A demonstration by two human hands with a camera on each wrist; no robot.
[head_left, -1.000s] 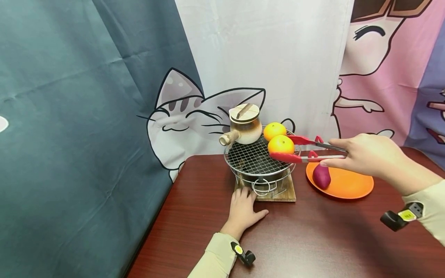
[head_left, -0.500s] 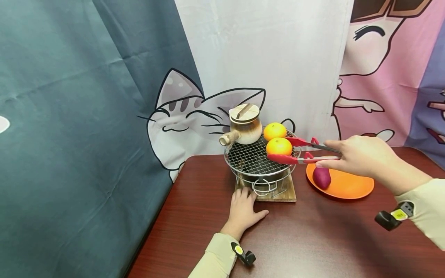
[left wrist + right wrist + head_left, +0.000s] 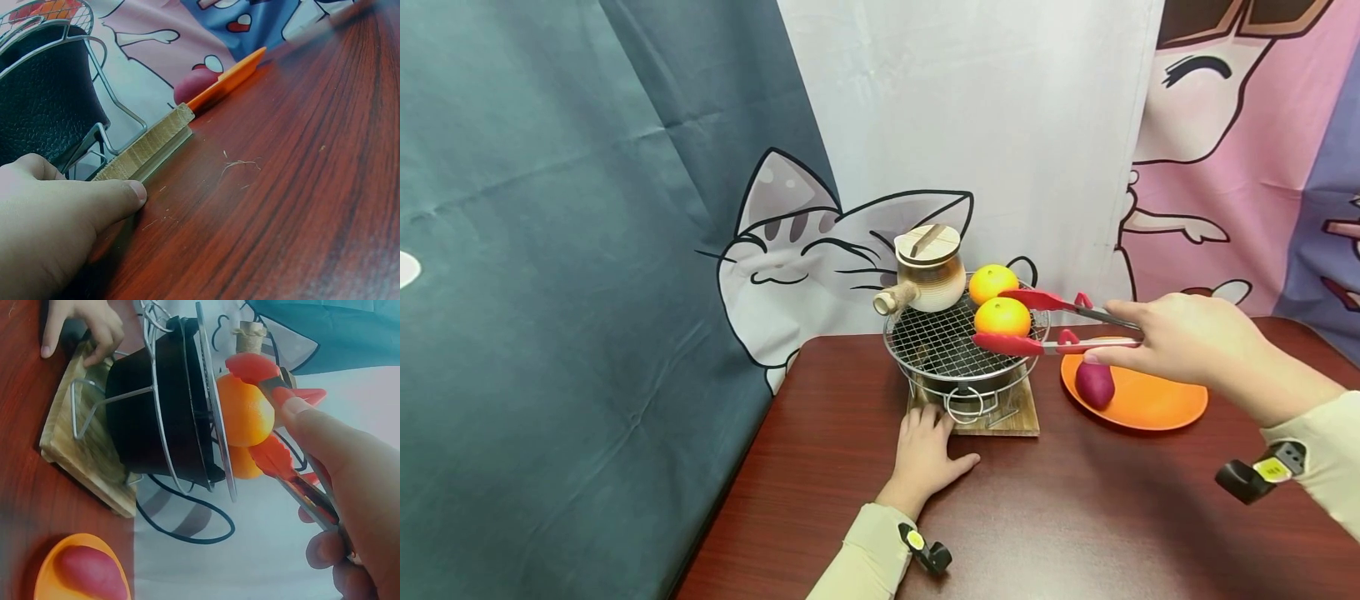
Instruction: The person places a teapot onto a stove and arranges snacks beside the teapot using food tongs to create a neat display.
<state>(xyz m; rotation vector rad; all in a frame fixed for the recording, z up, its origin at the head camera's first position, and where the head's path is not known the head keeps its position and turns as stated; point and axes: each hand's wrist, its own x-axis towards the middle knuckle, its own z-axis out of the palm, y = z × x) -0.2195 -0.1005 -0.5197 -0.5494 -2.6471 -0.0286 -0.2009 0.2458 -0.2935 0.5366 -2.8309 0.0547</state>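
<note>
My right hand (image 3: 1187, 337) grips a pair of red-tipped tongs (image 3: 1097, 342). The tongs' tips stand apart on either side of the front orange (image 3: 1002, 318), which sits on the wire grill rack (image 3: 940, 342). Right behind it on the rack is a second orange (image 3: 992, 282); the right wrist view shows a red tip close by both oranges (image 3: 247, 412). My left hand (image 3: 922, 454) rests at the front left corner of the wooden board (image 3: 1015, 417) under the stove, thumb spread out. In the left wrist view its thumb (image 3: 122, 197) lies along the board's edge, other fingers mostly hidden.
A lidded clay pot (image 3: 931, 275) with a side handle stands at the rack's back left. Right of the stove is an orange plate (image 3: 1165, 404) bearing a purple, sweet-potato-like item (image 3: 1094, 383). A printed curtain (image 3: 1000, 125) hangs behind the table (image 3: 1075, 517).
The front orange has shifted slightly left and toward me on the rack. Over the last half second the tongs have spread wider around it. My left hand has stayed still.
</note>
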